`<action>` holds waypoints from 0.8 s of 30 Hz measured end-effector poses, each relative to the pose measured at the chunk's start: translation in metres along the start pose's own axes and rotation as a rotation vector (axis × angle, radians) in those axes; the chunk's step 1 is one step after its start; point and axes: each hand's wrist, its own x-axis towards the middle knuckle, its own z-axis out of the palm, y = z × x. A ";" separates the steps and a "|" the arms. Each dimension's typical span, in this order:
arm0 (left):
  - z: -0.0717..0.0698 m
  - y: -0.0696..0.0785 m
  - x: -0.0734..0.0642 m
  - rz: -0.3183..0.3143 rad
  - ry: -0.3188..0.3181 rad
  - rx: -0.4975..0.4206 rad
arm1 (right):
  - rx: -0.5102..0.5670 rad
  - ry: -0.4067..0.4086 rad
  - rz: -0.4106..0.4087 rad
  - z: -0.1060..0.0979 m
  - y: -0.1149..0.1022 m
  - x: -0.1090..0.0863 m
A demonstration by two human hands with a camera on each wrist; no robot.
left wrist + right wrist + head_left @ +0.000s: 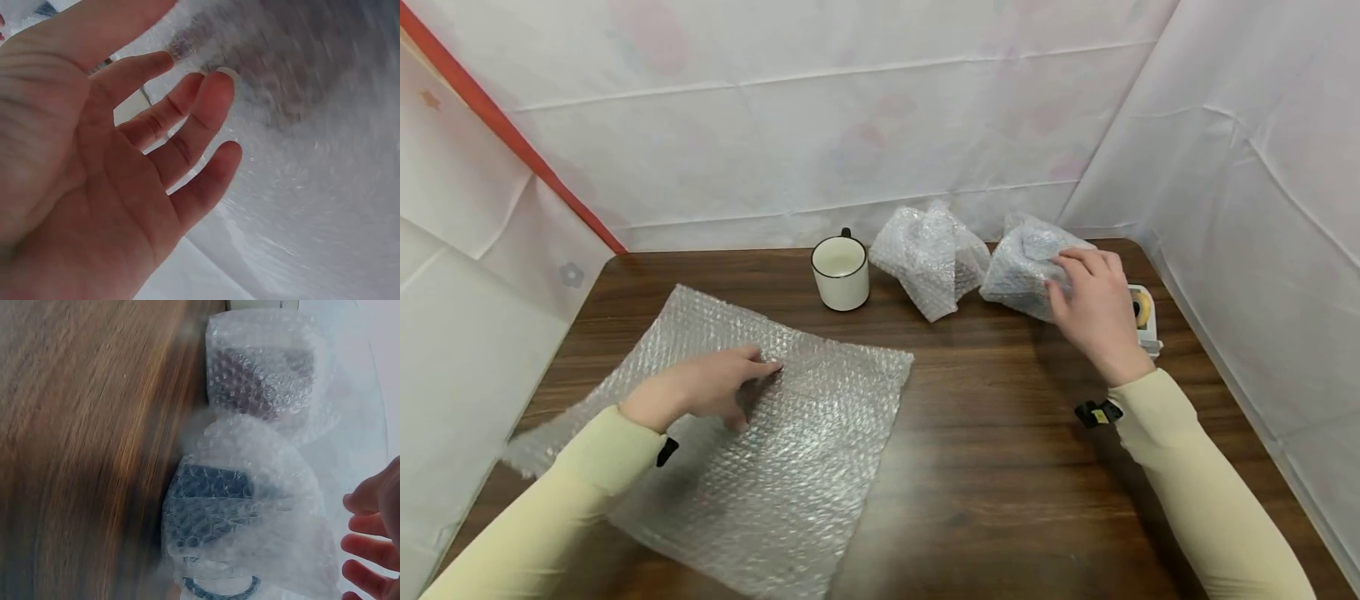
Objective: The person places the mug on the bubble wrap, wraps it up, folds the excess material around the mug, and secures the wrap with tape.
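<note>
Left hand (711,385), fingers loosely parted and gripping nothing, is over the bubble-wrap sheet (827,425); the upright white mug (842,292) stands beyond its far edge, ahead and rightward, nearer than to the right hand (1097,304), loose-fingered at the wrapped bundle (1018,271).

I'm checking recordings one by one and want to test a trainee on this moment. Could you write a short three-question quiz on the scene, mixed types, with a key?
1. Count: In the head view, how many bubble-wrapped bundles sit to the right of the mug?
2. True or false: The mug is wrapped up too.
3. Fill in the blank: The left hand is over a spread sheet of ____.

Key:
1. Two.
2. False; the mug stands bare.
3. Bubble wrap.
</note>
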 end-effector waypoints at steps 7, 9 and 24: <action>0.010 0.019 0.007 0.099 0.090 0.178 | 0.088 0.036 -0.073 -0.001 -0.017 -0.018; 0.014 0.024 0.008 0.131 0.157 0.224 | 0.115 0.015 -0.103 0.000 -0.025 -0.025; 0.033 0.090 0.036 0.237 0.260 0.324 | 0.325 -0.470 -0.392 0.008 -0.081 -0.065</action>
